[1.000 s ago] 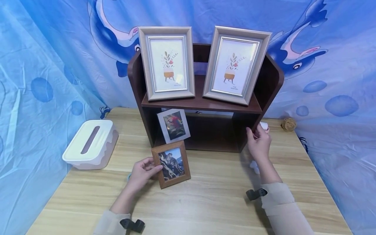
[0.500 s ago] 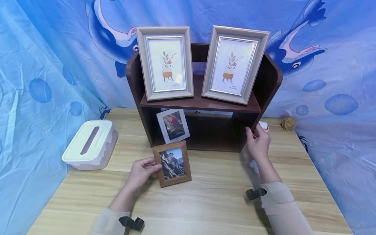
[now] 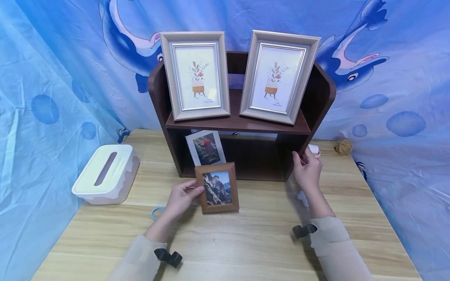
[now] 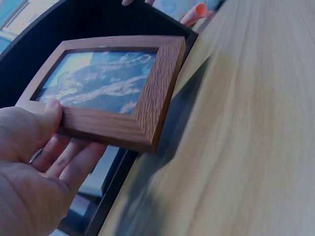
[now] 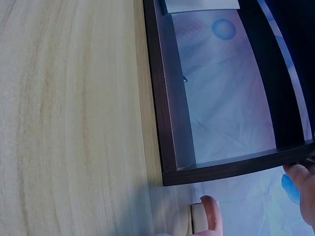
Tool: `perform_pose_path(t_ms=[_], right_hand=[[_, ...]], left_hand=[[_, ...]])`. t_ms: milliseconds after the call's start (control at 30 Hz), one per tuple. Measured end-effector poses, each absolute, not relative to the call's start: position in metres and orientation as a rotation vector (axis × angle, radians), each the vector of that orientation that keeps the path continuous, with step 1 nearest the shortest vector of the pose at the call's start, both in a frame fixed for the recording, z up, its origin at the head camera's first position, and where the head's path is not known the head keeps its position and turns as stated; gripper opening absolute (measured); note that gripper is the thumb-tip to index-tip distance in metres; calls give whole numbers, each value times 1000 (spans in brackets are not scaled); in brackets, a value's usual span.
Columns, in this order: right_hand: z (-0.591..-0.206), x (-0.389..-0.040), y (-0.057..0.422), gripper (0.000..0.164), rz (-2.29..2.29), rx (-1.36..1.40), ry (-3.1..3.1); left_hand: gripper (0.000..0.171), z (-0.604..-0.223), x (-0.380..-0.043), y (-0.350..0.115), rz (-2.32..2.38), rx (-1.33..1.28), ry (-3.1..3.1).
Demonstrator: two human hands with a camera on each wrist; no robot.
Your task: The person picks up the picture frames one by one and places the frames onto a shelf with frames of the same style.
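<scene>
My left hand (image 3: 183, 198) pinches the left side of a brown wooden photo frame (image 3: 218, 189), thumb in front and fingers behind. The frame, with a picture of a spotted cat on rocks, is above the table before the shelf's lower opening, as the shadow in the left wrist view shows. My right hand (image 3: 308, 173) holds the front edge of the right side panel of the dark brown two-tier shelf (image 3: 242, 123). Inside the lower tier, on the left, leans a white photo frame (image 3: 207, 147) with a parrot picture, its bottom hidden by the brown one.
Two large beige photo frames (image 3: 225, 78), (image 3: 313, 58) stand on the upper tier. A white tissue box (image 3: 102, 171) sits at the left, with a blue ring (image 3: 153, 213) nearer me. Beyond the shelf's right side are a white-and-pink object (image 3: 314, 150) and a twine ball (image 3: 343, 147).
My left hand has carried the brown frame right and slightly toward the shelf, turning it more upright, so it now overlaps the white frame's lower part. My right hand keeps its place on the shelf.
</scene>
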State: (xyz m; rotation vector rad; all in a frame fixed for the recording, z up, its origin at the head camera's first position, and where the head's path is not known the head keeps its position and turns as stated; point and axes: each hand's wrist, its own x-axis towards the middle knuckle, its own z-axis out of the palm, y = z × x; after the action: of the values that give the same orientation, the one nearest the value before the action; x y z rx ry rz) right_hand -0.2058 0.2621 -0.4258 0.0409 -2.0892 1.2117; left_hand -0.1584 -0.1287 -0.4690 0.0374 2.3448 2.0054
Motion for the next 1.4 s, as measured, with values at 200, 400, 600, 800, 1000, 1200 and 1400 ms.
perform_pose_path(t_ms=[200,400,600,800,1000,1200,1400], right_hand=[[-427,-205,260,15,1213,18,-2064],[-427,-205,257,15,1232,27,-2062],[-428,-205,258,15,1219,40,-2055],[-428,-206,260,13,1203,50,-2040],[-428,-205,260,11,1195,66,-2026],[-428,-207,260,12,1224,57,-2021],[-430,-211,259,12,1225,55,-2009]], left_hand=[[35,-469,-168,-108,1970,132,2413],[32,-469,-179,-93,1997,266,2426],[30,-468,-190,-78,2000,270,2404],[32,-463,-206,-64,2092,184,2265],[35,-459,-224,-51,2102,128,2212],[35,-459,-241,-36,2151,118,2188],[31,-459,-255,-19,2219,111,2162]])
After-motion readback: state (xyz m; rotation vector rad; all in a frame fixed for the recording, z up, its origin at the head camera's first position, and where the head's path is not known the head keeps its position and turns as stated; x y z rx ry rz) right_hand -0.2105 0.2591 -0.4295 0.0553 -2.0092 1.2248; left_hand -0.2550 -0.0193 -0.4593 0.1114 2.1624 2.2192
